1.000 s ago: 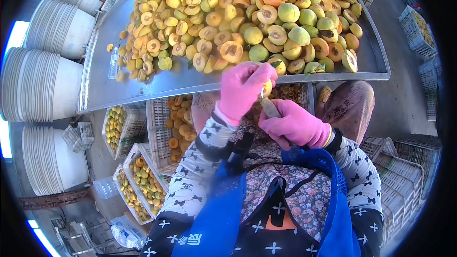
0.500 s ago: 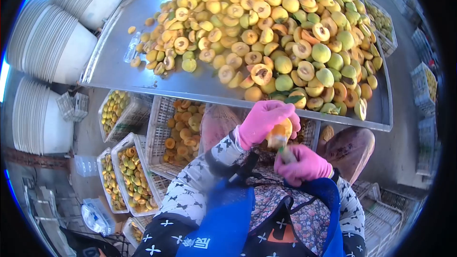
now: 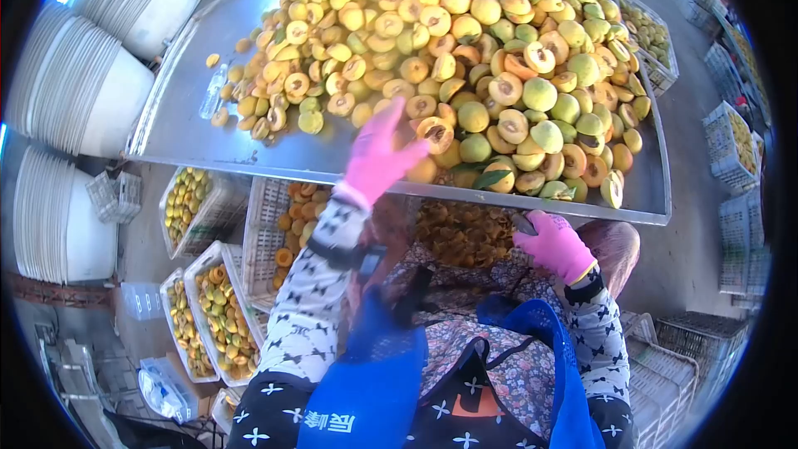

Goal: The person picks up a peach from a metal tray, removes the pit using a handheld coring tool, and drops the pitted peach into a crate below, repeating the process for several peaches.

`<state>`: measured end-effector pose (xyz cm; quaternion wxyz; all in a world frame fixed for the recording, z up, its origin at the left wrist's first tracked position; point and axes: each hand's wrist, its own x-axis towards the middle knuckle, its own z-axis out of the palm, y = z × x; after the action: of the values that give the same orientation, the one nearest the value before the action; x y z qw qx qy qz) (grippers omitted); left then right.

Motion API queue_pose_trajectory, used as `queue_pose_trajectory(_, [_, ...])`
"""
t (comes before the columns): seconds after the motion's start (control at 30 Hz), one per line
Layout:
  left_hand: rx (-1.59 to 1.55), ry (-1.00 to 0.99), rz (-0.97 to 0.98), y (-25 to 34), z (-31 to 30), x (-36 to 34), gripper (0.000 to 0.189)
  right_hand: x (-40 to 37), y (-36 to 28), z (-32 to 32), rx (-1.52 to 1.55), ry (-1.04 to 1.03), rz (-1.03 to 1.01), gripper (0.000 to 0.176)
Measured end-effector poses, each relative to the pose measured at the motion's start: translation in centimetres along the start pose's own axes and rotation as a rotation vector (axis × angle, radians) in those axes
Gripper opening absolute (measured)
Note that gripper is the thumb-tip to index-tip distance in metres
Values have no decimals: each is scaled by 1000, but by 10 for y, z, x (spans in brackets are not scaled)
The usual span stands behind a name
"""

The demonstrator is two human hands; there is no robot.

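Observation:
Halved yellow-orange fruit (image 3: 474,116) lies heaped on a metal table (image 3: 291,154). In a pink glove, my left hand (image 3: 384,151) reaches over the table's near edge with its fingers spread and nothing in them, beside a fruit half with a brown centre (image 3: 435,135). My right hand (image 3: 553,245), also gloved in pink, is lower, over my lap, its fingers closed round a small dark tool (image 3: 524,224) that is mostly hidden. Between my knees, below the table edge, brown scraps (image 3: 465,233) fill a container.
A crate of orange fruit halves (image 3: 268,233) stands left of my legs, with more fruit crates (image 3: 224,308) farther left. Stacked white tubs (image 3: 83,75) line the left side. On the right are a fruit crate (image 3: 648,33) and pale crates (image 3: 657,382).
My left hand has moved up and left to the heap, its fingers now spread and the peeled fruit gone from it. My right hand has moved right and up, away from the left.

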<state>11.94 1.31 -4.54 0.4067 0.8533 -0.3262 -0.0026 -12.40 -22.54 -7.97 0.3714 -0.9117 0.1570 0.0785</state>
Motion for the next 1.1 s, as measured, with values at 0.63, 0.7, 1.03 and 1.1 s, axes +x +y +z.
queue_pose_trajectory(0.63, [-234, 308, -47, -12, 46, -4, 18, 26, -92, 14, 992, 246, -77, 17])
queue_pose_trajectory(0.7, [-812, 320, -477, 18, 33, -8, 17, 16, -93, 5, 1032, 207, -12, 24])
queue_pose_trajectory(1.03, [214, -120, 192, 13, 29, -21, 51, -15, -50, -3, 1040, 286, 78, 29])
queue_pose_trajectory(1.1, [396, -167, 296, -1, 50, -16, 52, -11, -52, -5, 1026, 205, 74, 29])
